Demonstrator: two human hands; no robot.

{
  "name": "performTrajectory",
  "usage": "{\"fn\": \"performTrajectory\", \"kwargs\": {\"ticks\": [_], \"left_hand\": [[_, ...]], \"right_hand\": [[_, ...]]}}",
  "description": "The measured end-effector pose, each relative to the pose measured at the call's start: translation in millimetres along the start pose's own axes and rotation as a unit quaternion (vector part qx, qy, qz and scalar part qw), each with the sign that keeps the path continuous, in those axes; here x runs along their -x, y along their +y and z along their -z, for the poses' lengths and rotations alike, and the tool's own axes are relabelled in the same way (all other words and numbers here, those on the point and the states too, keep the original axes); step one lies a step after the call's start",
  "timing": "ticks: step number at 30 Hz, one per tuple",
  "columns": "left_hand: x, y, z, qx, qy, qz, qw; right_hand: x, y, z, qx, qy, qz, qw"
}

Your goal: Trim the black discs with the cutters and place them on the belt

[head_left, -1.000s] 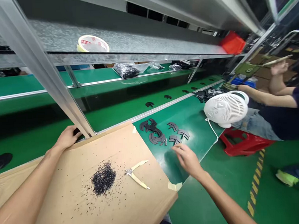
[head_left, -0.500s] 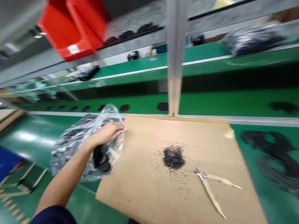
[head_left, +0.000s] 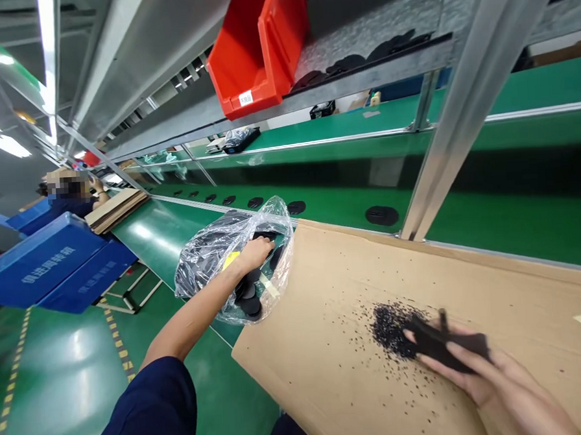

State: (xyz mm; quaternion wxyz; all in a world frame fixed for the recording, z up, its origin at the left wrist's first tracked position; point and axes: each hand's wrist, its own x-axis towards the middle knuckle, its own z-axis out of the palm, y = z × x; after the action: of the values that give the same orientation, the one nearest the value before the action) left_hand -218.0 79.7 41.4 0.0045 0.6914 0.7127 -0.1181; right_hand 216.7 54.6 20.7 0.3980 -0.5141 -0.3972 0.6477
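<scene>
My left hand (head_left: 255,255) grips the near edge of a clear plastic bag (head_left: 198,268), which bulges with black rubber-like pieces and round black discs (head_left: 250,304). The bag rests on the green bench beside a cardboard sheet (head_left: 328,378). My right hand (head_left: 478,373) is above the sheet and shut on a flat black piece (head_left: 448,345), which is slightly blurred. That piece is right next to a pile of black granules (head_left: 388,329), and loose grains are scattered around the pile.
A red plastic bin (head_left: 248,57) sits on the metal shelf overhead. A metal upright (head_left: 469,104) stands at the sheet's far edge. Blue crates (head_left: 44,263) stand at left, and a co-worker (head_left: 70,196) is farther along the green bench.
The view has swung left along the bench. My left hand has moved from the sheet's edge to the plastic bag. My right hand now holds a black piece over the granules; the yellow-handled pliers are out of sight.
</scene>
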Motion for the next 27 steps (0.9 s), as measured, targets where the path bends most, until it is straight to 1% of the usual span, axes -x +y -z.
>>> {"fn": "performTrajectory", "kwargs": {"ticks": [2,4,6,8,10,12,13,14,15,16,17,19,21,23,24,26,27], "left_hand": [[-1,2,1.1,0.028,0.022,-0.002,0.999],[2,3,7.8,0.061,0.058,-0.01,0.996],[10,8,18.1,0.102,0.102,-0.026,0.989],[22,22,28.2,0.149,0.142,-0.056,0.977],[34,48,34.3,0.192,0.163,-0.097,0.963],[44,86,34.0,0.24,0.174,-0.147,0.944],[48,106,31.3,0.271,0.181,-0.176,0.929],[49,127,27.1,0.354,0.204,-0.22,0.886],[50,147,21.8,0.415,0.208,-0.259,0.847],[49,165,15.9,0.448,0.201,-0.293,0.821],[48,181,9.8,0.47,0.196,-0.321,0.798],[47,202,-1.3,0.487,0.191,-0.35,0.777],[50,211,-10.1,0.516,0.188,-0.35,0.759],[54,212,-17.0,0.559,0.165,-0.335,0.74],[56,211,-19.8,0.575,0.152,-0.323,0.736],[60,210,-23.8,0.583,0.143,-0.296,0.743],[63,210,-24.7,0.577,0.149,-0.287,0.75]], "right_hand": [[6,-1,-8,0.007,-0.033,-0.042,0.999],[7,4,-7,0.025,-0.047,-0.067,0.996],[3,13,-2,0.041,-0.052,-0.07,0.995],[-1,21,2,0.055,-0.064,-0.068,0.994],[-4,27,3,0.08,-0.087,-0.073,0.99],[-3,29,-1,0.107,-0.108,-0.076,0.985],[-2,29,-3,0.119,-0.119,-0.079,0.983],[0,29,-6,0.127,-0.127,-0.081,0.98],[2,28,-8,0.132,-0.131,-0.079,0.979],[5,27,-10,0.132,-0.131,-0.074,0.98],[7,25,-11,0.13,-0.131,-0.068,0.98],[14,22,-12,0.12,-0.133,-0.054,0.982],[21,18,-12,0.101,-0.151,-0.053,0.982],[26,18,-12,0.072,-0.179,-0.05,0.98],[28,19,-12,0.057,-0.197,-0.043,0.978],[30,24,-13,0.043,-0.221,-0.032,0.974],[31,27,-14,0.042,-0.225,-0.031,0.973]]}}
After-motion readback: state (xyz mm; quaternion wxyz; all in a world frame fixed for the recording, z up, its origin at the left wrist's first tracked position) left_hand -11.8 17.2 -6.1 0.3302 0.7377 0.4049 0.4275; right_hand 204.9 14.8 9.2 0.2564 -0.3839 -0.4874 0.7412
